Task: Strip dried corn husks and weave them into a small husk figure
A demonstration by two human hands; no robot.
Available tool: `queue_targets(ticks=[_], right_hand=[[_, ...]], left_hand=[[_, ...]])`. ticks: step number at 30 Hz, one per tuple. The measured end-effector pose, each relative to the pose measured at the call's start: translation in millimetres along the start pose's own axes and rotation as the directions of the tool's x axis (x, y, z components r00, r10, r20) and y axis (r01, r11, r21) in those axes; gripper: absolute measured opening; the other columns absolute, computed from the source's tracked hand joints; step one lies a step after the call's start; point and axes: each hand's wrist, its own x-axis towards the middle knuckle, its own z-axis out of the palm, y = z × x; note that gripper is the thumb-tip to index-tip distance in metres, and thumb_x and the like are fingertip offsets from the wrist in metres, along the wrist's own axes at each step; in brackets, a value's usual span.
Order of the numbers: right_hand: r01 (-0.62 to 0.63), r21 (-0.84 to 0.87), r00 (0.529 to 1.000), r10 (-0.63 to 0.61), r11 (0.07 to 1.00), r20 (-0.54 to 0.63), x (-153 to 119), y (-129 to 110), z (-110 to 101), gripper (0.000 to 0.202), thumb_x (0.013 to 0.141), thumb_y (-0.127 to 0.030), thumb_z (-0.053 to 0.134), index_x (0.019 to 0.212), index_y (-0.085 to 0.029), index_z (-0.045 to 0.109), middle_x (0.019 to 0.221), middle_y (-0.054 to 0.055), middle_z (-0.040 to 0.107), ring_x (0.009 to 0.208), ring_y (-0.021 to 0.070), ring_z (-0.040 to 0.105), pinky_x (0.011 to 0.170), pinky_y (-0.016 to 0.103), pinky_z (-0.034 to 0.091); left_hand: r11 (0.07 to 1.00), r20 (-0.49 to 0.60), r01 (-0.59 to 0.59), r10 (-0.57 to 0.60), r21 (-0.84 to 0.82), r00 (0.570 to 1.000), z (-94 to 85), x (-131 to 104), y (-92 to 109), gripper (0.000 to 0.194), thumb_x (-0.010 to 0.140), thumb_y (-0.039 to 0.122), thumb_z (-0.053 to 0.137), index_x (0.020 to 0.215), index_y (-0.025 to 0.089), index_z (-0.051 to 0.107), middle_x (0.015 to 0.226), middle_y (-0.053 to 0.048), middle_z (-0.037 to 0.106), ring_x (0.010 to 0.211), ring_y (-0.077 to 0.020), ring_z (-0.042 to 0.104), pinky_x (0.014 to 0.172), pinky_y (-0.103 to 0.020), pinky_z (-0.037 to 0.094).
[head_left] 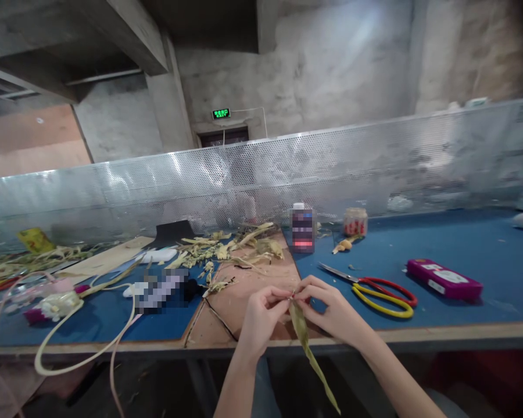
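Observation:
My left hand (pixel 265 313) and my right hand (pixel 331 307) meet at the front edge of the table, thumbs and fingers pinched together. Between their fingertips they grip the top end of a dried, greenish-yellow leaf strip (pixel 303 337), which looks like husk. It hangs down over the table edge, narrowing to a thin twisted tail. A small reddish spot shows at the pinch, too small to name. To the right of my right hand lie scissors (pixel 381 296) with red and yellow handles, their blades partly spread.
Dried leaf scraps (pixel 248 247) litter the brown board (pixel 253 278). A blurred bottle (pixel 303 229), a jar (pixel 355 222) and a purple box (pixel 443 280) stand on the blue tabletop (pixel 444 241). Pale loops of cord (pixel 70 371) overhang at left. A perforated metal screen (pixel 261 168) runs behind.

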Motion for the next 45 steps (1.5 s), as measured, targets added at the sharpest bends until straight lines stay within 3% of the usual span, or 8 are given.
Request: queue_targets(ticks=[8,12,17,25,28,33,40,45], right_hand=[[-0.139,0.128,0.99,0.142,0.982,-0.011,-1,8,1,0.014,0.081,-0.027,0.053,0.073,-0.017,0.057,0.081,0.004,0.057,0.074,0.0133,0.055,0.067,0.025,0.045],[-0.173,0.134,0.985,0.174,0.976,0.005,-1,11,1,0.014,0.081,-0.029,0.054,0.083,-0.018,0.062,0.083,0.004,0.059,0.073,0.0134,0.056,0.066,0.025,0.046],[-0.139,0.123,0.99,0.139,0.983,0.004,-1,13,1,0.019,0.082,-0.031,0.052,0.088,-0.021,0.067,0.091,0.006,0.061,0.083,0.0165,0.059,0.074,0.027,0.048],[-0.043,-0.054,0.997,0.04,0.998,-0.061,-1,16,4,0.02,0.084,-0.022,0.049,0.09,-0.021,0.068,0.093,0.006,0.063,0.086,0.0157,0.06,0.078,0.025,0.048],[0.02,-0.112,0.996,-0.029,0.994,-0.079,-1,16,6,0.022,0.085,-0.019,0.046,0.091,-0.021,0.067,0.094,0.006,0.063,0.087,0.0154,0.06,0.078,0.025,0.048],[0.052,-0.145,0.993,-0.066,0.988,-0.093,-1,10,5,0.019,0.085,-0.019,0.046,0.09,-0.02,0.064,0.089,0.007,0.062,0.085,0.0153,0.059,0.077,0.026,0.048],[0.065,-0.171,0.995,-0.078,0.983,-0.068,-2,10,5,0.019,0.086,-0.019,0.043,0.093,-0.021,0.061,0.09,0.008,0.059,0.085,0.0165,0.056,0.074,0.028,0.047],[0.038,-0.147,0.998,-0.045,0.988,-0.044,-3,12,6,0.017,0.084,-0.016,0.045,0.089,-0.02,0.06,0.088,0.007,0.057,0.085,0.0161,0.055,0.075,0.028,0.046]], left_hand=[[0.999,0.024,0.035,-0.034,-0.025,0.999,1.7,-1,4,0.015,0.068,0.022,0.064,0.079,0.012,0.065,0.08,-0.008,0.068,0.075,-0.0163,0.062,0.069,-0.024,0.047],[0.999,0.023,0.037,-0.037,-0.024,0.999,2.1,-1,5,0.013,0.068,0.02,0.064,0.077,0.012,0.066,0.077,-0.007,0.068,0.072,-0.0154,0.061,0.066,-0.023,0.047],[1.0,-0.002,0.018,-0.018,-0.007,1.0,2.8,-2,6,0.011,0.067,0.021,0.064,0.075,0.013,0.066,0.075,-0.006,0.067,0.072,-0.0147,0.061,0.067,-0.022,0.046],[0.999,0.001,0.037,-0.037,-0.025,0.999,5.3,1,4,0.01,0.069,0.021,0.063,0.075,0.013,0.063,0.077,-0.006,0.067,0.076,-0.016,0.062,0.07,-0.025,0.048],[0.998,-0.038,0.052,-0.053,-0.037,0.998,5.0,3,0,0.012,0.068,0.024,0.063,0.072,0.013,0.061,0.071,-0.005,0.065,0.07,-0.0159,0.062,0.068,-0.027,0.049],[0.999,-0.122,-0.039,0.035,-0.034,0.992,4.4,4,-2,0.023,0.065,0.025,0.066,0.083,0.016,0.055,0.076,-0.003,0.065,0.073,-0.0154,0.061,0.068,-0.025,0.048],[0.996,0.006,0.082,-0.082,0.029,0.997,6.0,4,1,0.028,0.07,0.041,0.06,0.075,0.013,0.061,0.073,-0.005,0.065,0.068,-0.0173,0.061,0.063,-0.027,0.05],[0.982,0.034,0.171,-0.169,-0.083,0.985,7.2,3,5,0.026,0.068,0.037,0.064,0.077,0.014,0.061,0.07,-0.003,0.065,0.06,-0.0145,0.061,0.06,-0.027,0.051]])
